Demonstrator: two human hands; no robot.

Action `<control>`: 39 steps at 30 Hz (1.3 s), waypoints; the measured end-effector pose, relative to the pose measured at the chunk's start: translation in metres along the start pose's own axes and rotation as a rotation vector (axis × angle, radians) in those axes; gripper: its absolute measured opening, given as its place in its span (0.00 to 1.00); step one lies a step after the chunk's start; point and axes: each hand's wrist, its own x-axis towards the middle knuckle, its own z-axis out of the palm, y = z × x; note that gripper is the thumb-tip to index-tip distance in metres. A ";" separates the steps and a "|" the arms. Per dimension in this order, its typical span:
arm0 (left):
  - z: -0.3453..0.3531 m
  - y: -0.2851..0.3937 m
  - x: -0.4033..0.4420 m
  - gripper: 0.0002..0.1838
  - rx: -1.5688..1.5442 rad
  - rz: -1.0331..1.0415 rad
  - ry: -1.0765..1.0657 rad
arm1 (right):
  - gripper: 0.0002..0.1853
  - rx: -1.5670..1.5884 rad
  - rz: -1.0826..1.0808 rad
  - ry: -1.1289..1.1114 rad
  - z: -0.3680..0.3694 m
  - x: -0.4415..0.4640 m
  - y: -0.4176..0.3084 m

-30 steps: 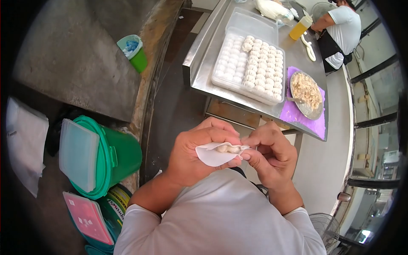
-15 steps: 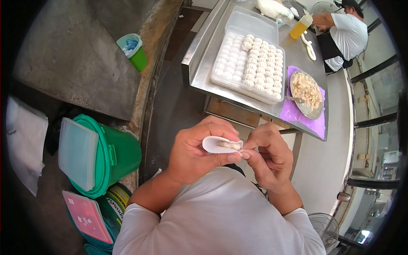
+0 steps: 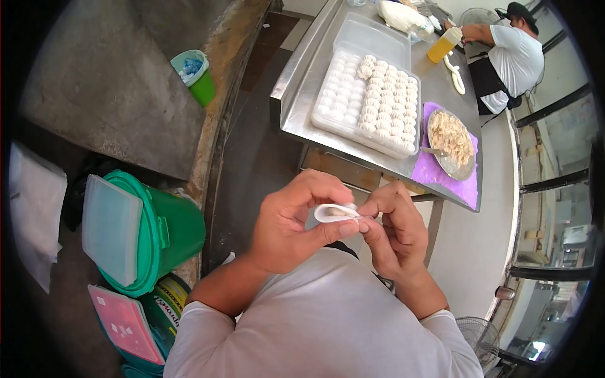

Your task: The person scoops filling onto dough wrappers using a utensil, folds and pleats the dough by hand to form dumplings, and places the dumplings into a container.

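A white dough wrapper with filling, a half-folded dumpling (image 3: 322, 214), is held up in front of my chest. My left hand (image 3: 302, 217) is curled around its left side, thumb below and fingers above. At its right edge my right hand (image 3: 396, 230) pinches the dough between thumb and forefinger. The wrapper gapes toward the left, and pale filling shows inside. Beyond my hands, a clear plastic tray (image 3: 362, 133) on the steel table holds rows of pleated dumplings. An oval metal plate of shredded filling (image 3: 450, 142) with a spoon in it sits on a purple cloth (image 3: 428, 165).
The steel table (image 3: 301, 104) carries a yellow oil bottle (image 3: 445, 44) and a dough rope (image 3: 455, 77). A co-worker (image 3: 513, 57) stands at its far end. To the left are a green lidded bin (image 3: 173, 217), a pink-lidded container (image 3: 126, 321) and a small green bin (image 3: 201, 87).
The wrapper's opening has become smaller and rounder as the dough is gathered farther along its edge. My fingers have shifted slightly. The co-worker's arm has moved.
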 end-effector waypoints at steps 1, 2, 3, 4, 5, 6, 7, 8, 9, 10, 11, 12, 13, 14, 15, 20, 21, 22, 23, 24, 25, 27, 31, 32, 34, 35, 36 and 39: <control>0.002 -0.001 0.000 0.13 -0.059 0.027 0.070 | 0.06 -0.022 0.017 -0.015 0.001 0.000 0.000; 0.000 -0.002 0.000 0.13 -0.061 0.030 0.070 | 0.06 -0.044 0.035 -0.030 0.002 0.001 0.000; -0.003 -0.004 0.001 0.12 -0.043 0.026 0.047 | 0.06 -0.047 0.033 -0.032 0.003 0.002 0.002; -0.006 -0.004 0.002 0.12 -0.024 0.022 0.024 | 0.06 -0.037 -0.006 -0.017 0.004 0.003 0.005; -0.009 -0.003 0.002 0.12 -0.026 0.021 0.024 | 0.06 -0.027 -0.042 -0.001 0.005 0.004 0.006; -0.013 0.000 0.003 0.13 0.055 0.024 -0.033 | 0.06 -0.029 -0.041 -0.001 0.006 0.004 0.006; -0.015 0.001 0.004 0.14 0.137 0.028 -0.090 | 0.06 0.039 -0.008 0.038 0.009 0.003 0.005; -0.016 0.000 0.005 0.14 0.136 0.030 -0.091 | 0.06 0.106 0.024 0.077 0.011 0.003 0.005; -0.017 -0.001 0.005 0.13 0.115 0.025 -0.083 | 0.06 0.103 0.024 0.077 0.010 0.004 0.004; -0.018 -0.003 0.005 0.13 0.095 0.018 -0.076 | 0.06 0.024 0.016 0.029 0.009 0.006 0.003; -0.017 -0.006 0.005 0.13 0.094 0.019 -0.077 | 0.06 -0.054 0.008 -0.019 0.008 0.007 0.002; -0.013 -0.012 0.004 0.13 -0.002 0.058 0.007 | 0.06 -0.056 0.007 -0.018 0.008 0.007 0.002; -0.010 -0.015 0.004 0.13 -0.098 0.097 0.092 | 0.06 -0.071 0.017 -0.033 0.008 0.007 0.001; -0.011 -0.016 0.005 0.13 -0.099 0.098 0.088 | 0.06 -0.088 0.027 -0.047 0.008 0.008 0.002; -0.014 -0.016 0.005 0.13 -0.065 0.088 0.053 | 0.06 -0.092 0.026 -0.044 0.009 0.008 0.003; -0.022 -0.014 0.010 0.14 0.049 0.139 -0.087 | 0.06 0.033 -0.006 0.044 0.014 0.010 0.005; -0.018 -0.015 0.010 0.14 0.016 0.166 -0.038 | 0.06 0.031 -0.010 0.046 0.014 0.011 0.003; -0.015 -0.017 0.009 0.13 -0.019 0.191 0.012 | 0.06 -0.007 0.006 0.035 0.014 0.011 -0.001; -0.013 -0.021 0.008 0.13 -0.021 0.192 0.010 | 0.06 -0.045 0.023 0.024 0.015 0.011 -0.002; -0.011 -0.025 0.006 0.14 -0.040 0.225 0.050 | 0.06 -0.047 0.024 0.025 0.015 0.011 -0.002; -0.010 -0.028 0.006 0.14 -0.058 0.258 0.089 | 0.07 -0.064 0.002 0.014 0.015 0.012 -0.001; -0.014 -0.030 0.007 0.14 -0.055 0.254 0.047 | 0.07 -0.086 -0.017 0.005 0.018 0.011 0.000; -0.019 -0.030 0.015 0.14 0.095 0.290 -0.062 | 0.05 0.073 0.084 0.114 0.016 0.008 0.001; -0.016 -0.031 0.017 0.14 0.093 0.288 -0.064 | 0.05 -0.028 0.052 0.073 0.013 0.010 0.001; -0.004 -0.035 0.021 0.13 0.018 0.336 0.090 | 0.05 -0.061 0.056 0.068 0.009 0.011 0.002; -0.002 -0.038 0.021 0.13 0.020 0.332 0.084 | 0.06 -0.092 0.057 0.062 0.007 0.010 0.002; 0.001 -0.043 0.020 0.13 0.021 0.318 0.090 | 0.06 -0.089 0.060 0.070 0.002 0.009 0.003; 0.007 -0.045 0.027 0.12 0.049 0.298 0.067 | 0.05 -0.088 0.046 0.024 -0.011 0.007 0.011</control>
